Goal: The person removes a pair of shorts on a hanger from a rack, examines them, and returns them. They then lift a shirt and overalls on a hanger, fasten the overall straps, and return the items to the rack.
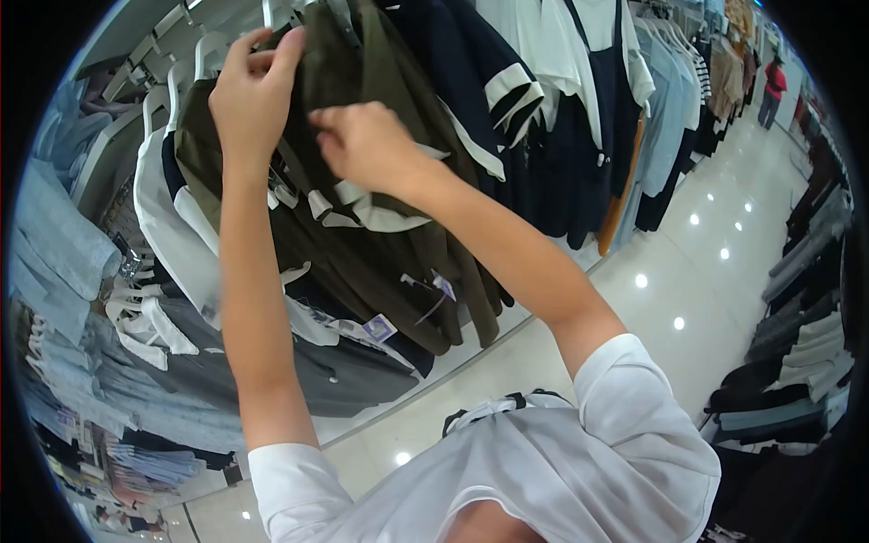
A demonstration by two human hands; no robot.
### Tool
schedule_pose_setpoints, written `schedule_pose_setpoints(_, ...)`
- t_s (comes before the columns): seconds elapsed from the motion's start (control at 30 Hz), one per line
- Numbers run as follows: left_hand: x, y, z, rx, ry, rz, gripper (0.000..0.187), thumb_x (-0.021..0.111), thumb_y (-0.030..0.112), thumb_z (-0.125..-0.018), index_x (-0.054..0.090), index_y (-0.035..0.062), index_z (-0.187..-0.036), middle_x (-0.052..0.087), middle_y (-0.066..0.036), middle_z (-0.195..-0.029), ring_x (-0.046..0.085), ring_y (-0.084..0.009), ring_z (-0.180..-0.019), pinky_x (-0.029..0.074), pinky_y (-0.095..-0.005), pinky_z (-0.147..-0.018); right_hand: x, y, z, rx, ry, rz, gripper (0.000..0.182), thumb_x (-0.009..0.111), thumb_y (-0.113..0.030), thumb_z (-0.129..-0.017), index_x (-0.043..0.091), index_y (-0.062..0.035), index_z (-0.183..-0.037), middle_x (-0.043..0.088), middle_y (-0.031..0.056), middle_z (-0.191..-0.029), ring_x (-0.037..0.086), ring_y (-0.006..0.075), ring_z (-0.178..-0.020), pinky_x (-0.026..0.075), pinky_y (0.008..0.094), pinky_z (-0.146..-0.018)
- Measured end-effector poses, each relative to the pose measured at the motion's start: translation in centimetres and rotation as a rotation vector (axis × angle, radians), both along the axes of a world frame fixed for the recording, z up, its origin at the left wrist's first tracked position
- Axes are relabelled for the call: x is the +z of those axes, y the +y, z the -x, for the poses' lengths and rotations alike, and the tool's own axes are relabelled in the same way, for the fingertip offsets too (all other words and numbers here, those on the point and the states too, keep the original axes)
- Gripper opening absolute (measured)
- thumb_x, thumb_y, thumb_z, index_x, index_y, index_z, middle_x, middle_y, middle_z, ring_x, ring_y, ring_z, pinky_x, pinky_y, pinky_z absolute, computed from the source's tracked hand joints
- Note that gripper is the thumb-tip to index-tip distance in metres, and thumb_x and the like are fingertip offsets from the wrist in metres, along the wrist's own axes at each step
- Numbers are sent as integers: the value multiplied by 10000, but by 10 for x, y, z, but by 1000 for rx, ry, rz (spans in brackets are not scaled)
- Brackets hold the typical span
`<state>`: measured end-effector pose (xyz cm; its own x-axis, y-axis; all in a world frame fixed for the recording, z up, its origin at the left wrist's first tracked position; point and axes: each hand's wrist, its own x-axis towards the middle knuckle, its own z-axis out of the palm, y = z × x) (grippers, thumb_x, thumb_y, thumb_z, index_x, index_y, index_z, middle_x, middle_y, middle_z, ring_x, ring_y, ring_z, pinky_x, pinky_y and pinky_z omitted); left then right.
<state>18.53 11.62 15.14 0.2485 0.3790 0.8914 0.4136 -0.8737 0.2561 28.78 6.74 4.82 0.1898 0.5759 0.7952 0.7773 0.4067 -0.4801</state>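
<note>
From where I stand, the dark olive-green, matte cloth garment (333,68) hangs just beside the left hand's (256,95) bent fingers and behind the right hand's (364,143), index extended, others curled; whether either pinches cloth I can't tell. Best handle its soft folds lightly, clear of the smooth white plastic hanger (210,43) left of the fingers.

A dark olive garment (385,68), hanging in loose folds, is being handled near its top beside navy clothing (444,54).

glossy pale floor (665,249), bright light reflections (641,281)
</note>
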Motion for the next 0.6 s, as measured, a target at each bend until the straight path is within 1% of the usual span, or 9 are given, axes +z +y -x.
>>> schedule_pose_setpoints(0.03,5,-3,-9,-34,21,128,455,697,337,-799,631,85,-1172,707,-70,-951,653,-290,-948,480,-375,-857,-2,2,5,125,-7,75,370,582,-129,-810,650,-79,-1170,682,234,-921,657,409,-878,525,468,-855)
schedule_pose_setpoints(0.07,7,11,-15,19,106,81,460,691,344,-796,625,101,-1182,709,-74,-951,654,-295,-952,483,-380,-859,-4,6,6,183,-9,118,399,586,-136,-802,639,-82,-1194,681,237,-901,649,431,-865,516,487,-858)
schedule_pose_setpoints(0.17,10,47,-13,159,264,-27,448,665,334,-798,616,148,-1203,713,-90,-944,658,-308,-956,492,-395,-860,-7,2,-3,65,-25,2,403,599,-159,-799,627,-74,-1193,680,237,-908,649,434,-868,514,494,-853)
schedule_pose_setpoints(0.27,2,58,2,255,224,-94,390,605,233,-817,612,183,-1204,709,-125,-909,664,-324,-921,495,-414,-851,-5,-23,-39,-340,72,-14,360,642,-244,-806,548,-52,-1096,657,240,-851,644,435,-824,520,517,-748)
schedule_pose_setpoints(0.3,-1,66,8,282,219,-113,393,613,241,-824,604,202,-1216,707,-108,-900,667,-311,-897,498,-412,-834,-8,-23,-63,-419,44,-95,410,660,-297,-813,545,-37,-1108,635,236,-904,640,424,-831,524,501,-728)
schedule_pose_setpoints(0.33,-3,78,14,309,214,-131,397,620,249,-832,597,222,-1227,705,-92,-890,671,-298,-873,500,-410,-817,-14,-25,-78,-624,6,-198,493,699,-343,-795,533,-17,-1126,616,236,-938,635,408,-860,522,488,-732)
schedule_pose_setpoints(0.43,-6,96,27,327,200,-170,397,622,254,-849,583,253,-1243,695,-71,-855,672,-282,-819,505,-407,-778,-17,-25,-115,-648,21,-140,530,749,-361,-759,598,-16,-1131,608,219,-1001,625,384,-921,521,469,-761)
schedule_pose_setpoints(0.53,-2,95,28,324,203,-137,386,621,240,-857,584,250,-1241,687,-68,-822,670,-278,-800,505,-401,-762,-17,-25,-123,-537,7,-55,474,747,-343,-764,634,-33,-1104,595,206,-1012,625,380,-906,522,466,-759)
schedule_pose_setpoints(0.6,-2,88,27,322,222,-91,380,616,221,-849,593,224,-1228,691,-92,-881,659,-309,-873,500,-415,-803,-22,-23,-118,-589,-29,-135,468,747,-324,-765,621,-49,-1122,580,201,-1014,625,381,-881,525,461,-746)
